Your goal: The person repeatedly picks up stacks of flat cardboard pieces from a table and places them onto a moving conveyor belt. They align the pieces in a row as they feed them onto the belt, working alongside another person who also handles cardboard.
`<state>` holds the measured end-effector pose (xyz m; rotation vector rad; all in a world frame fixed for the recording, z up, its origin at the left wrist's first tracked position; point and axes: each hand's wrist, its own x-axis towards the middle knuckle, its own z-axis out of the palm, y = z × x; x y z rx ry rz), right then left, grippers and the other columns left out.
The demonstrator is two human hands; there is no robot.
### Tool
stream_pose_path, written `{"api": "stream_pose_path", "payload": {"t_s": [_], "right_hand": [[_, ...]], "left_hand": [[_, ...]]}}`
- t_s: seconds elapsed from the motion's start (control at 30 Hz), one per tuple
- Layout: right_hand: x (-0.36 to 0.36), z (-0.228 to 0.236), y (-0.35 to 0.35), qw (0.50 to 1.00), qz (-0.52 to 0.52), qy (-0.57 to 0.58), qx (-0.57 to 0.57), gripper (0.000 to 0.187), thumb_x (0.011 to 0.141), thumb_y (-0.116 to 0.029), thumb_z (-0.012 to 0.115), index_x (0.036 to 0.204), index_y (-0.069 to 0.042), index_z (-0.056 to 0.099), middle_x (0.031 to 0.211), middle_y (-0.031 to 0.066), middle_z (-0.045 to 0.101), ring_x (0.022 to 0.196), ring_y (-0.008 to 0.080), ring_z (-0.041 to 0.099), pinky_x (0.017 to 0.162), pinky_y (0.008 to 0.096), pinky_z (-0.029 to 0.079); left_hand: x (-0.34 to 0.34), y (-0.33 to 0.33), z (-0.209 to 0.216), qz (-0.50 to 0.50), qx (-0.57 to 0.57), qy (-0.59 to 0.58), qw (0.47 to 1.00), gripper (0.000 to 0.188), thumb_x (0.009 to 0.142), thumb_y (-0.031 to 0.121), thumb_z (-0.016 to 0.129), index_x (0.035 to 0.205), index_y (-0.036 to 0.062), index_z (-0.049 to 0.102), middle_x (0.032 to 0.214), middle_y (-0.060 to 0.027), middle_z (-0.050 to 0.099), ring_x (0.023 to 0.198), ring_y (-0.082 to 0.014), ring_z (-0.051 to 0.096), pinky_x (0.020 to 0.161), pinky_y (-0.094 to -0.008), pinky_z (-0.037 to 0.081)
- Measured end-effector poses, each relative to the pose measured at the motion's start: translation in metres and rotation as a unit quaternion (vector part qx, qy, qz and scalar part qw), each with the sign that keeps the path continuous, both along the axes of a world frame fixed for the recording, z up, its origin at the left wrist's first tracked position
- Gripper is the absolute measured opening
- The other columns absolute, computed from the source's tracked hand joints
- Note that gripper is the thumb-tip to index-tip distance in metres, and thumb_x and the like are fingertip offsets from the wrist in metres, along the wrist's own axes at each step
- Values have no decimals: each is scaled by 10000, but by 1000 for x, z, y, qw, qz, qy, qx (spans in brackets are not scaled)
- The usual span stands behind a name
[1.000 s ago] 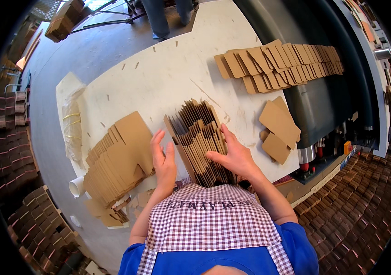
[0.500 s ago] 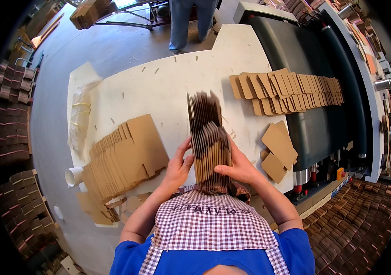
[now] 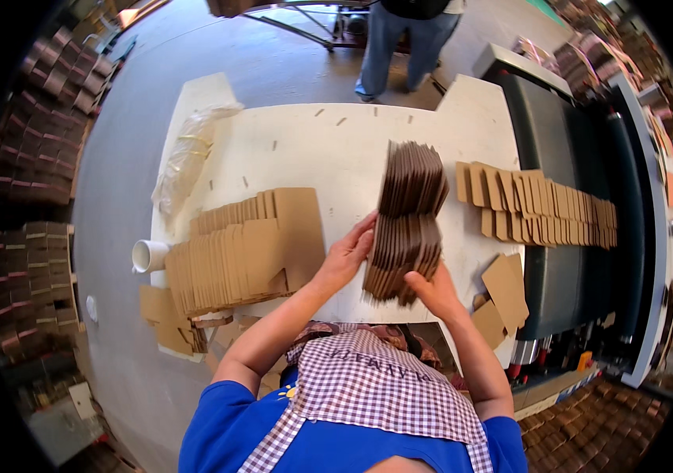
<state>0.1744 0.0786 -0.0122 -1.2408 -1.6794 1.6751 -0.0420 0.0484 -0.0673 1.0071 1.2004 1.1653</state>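
Between my two hands, over the white table (image 3: 313, 150), is a thick stack of brown cardboard pieces (image 3: 407, 225), standing on edge with its cut edges facing up. My left hand (image 3: 352, 251) presses the stack's left side with its fingers. On the near right side my right hand (image 3: 435, 292) grips it, the thumb lying across the edges. The underside of the stack is hidden. To the left lies a fanned-out pile of flat cardboard pieces (image 3: 242, 244). An overlapping double row of cardboard pieces (image 3: 545, 205) runs from the table onto the dark belt at the right.
A machine with a dark green belt (image 3: 557, 134) adjoins the table's right side. Loose cardboard pieces (image 3: 503, 292) lie near it. Clear plastic wrap (image 3: 191, 154) and a white tube (image 3: 150, 256) are at the left. A person in jeans (image 3: 403, 51) stands beyond the table.
The view has turned, so the table sits farther right in it. Both hands have carried the stack away from my apron, and its top now leans to the right.
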Motion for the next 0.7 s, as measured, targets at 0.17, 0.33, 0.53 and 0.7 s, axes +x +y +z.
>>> {"api": "stream_pose_path", "payload": {"t_s": [0.17, 0.33, 0.53, 0.7], "right_hand": [[-21, 56, 40, 953, 158, -203, -162, 850, 940, -663, 398, 1442, 18, 321, 1345, 162, 523, 1201, 253, 522, 910, 376, 499], [-59, -3, 35, 945, 166, -171, -222, 964, 885, -734, 393, 1559, -140, 43, 1554, 156, 278, 1348, 283, 406, 845, 405, 544], [-125, -8, 31, 939, 223, -154, -213, 1034, 850, -793, 356, 1535, -38, 181, 1495, 229, 378, 1365, 345, 394, 1002, 456, 448], [-162, -49, -4, 937, 218, -272, -1, 997, 843, -779, 404, 1506, -45, 276, 1500, 251, 333, 1316, 407, 432, 1080, 439, 370]], "left_hand": [[-21, -13, 20, 5, -245, -58, 968, 574, 1021, 538, 337, 1462, 181, 422, 1179, -88, 623, 815, -145, 630, 591, -299, 560], [-47, -31, -67, 85, -154, -104, 979, 481, 1032, 415, 424, 1359, 73, 505, 1211, -61, 620, 996, -152, 626, 789, -280, 541], [-148, -51, -27, 204, -347, 154, 902, 449, 1006, 253, 358, 1323, -16, 526, 1291, -185, 580, 1195, -273, 533, 1046, -410, 389], [-209, -79, 59, 328, -84, 497, 799, 267, 979, 123, 501, 1176, -8, 624, 1138, -149, 651, 1037, -295, 612, 914, -375, 466]]}}
